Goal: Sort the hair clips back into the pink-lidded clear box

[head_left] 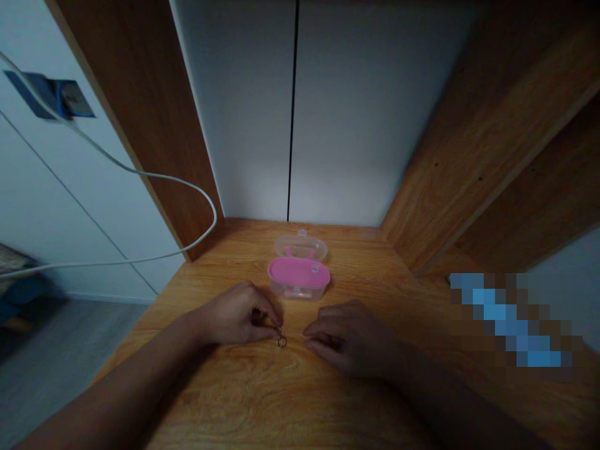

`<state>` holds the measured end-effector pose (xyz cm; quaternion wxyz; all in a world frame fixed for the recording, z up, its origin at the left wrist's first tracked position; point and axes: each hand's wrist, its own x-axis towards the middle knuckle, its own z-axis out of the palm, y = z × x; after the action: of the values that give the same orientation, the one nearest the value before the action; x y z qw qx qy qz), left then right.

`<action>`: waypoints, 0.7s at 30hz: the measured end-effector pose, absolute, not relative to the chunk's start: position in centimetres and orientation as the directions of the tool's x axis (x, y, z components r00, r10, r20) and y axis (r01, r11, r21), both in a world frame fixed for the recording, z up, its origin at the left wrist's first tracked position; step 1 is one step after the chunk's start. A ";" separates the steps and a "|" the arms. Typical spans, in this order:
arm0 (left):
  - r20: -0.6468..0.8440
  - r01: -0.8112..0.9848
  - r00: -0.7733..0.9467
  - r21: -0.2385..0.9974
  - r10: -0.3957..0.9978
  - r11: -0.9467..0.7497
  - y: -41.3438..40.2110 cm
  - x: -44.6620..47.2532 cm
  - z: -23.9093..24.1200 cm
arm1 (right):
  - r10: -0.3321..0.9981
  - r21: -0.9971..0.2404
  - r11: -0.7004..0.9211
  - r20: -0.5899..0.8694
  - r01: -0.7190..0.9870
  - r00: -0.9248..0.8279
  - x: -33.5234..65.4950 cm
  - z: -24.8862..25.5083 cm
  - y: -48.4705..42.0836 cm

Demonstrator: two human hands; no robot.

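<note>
My left hand [244, 315] is closed in a pinch, with thumb and forefinger holding a small cluster of thin metal rings [281, 342] just above or on the tabletop. My right hand [354, 337] faces it a short way to the right, its fingertips pressed together; anything between them is too small to make out. Behind both hands stands a clear oval plastic box [298, 292] with a pink inner tray [293, 271]. Its transparent lid [300, 246] is tipped back. A small ring [315, 269] lies on the right part of the tray.
The wooden tabletop [262, 394] ends at white panels [337, 125] at the back, with wooden side boards [469, 156]. A white cable [178, 179] loops in from the left. A pixelated blue patch [510, 322] covers something at right.
</note>
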<state>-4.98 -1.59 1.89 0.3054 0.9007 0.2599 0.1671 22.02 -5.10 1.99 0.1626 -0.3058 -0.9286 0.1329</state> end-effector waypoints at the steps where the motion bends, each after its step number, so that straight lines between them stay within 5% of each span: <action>1: 0.160 0.349 0.812 0.637 0.561 -0.687 -1.6 -4.8 1.9 | 0.602 -0.344 0.780 0.188 0.522 -0.776 21.9 1.9 -5.1; 11: 0.128 0.435 0.776 0.601 0.618 -0.670 -2.1 -3.9 1.7 | 0.501 -0.182 0.863 0.182 0.471 -0.846 20.9 1.7 -6.0; 21: 0.148 0.417 0.790 0.582 0.595 -0.698 -2.3 -4.3 1.8 | 0.571 -0.184 0.818 0.141 0.545 -0.809 20.9 2.0 -5.7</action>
<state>-4.34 -2.31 1.81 0.2704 0.9065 0.2790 0.1649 20.91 -5.69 1.99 0.0951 -0.2939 -0.9487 0.0676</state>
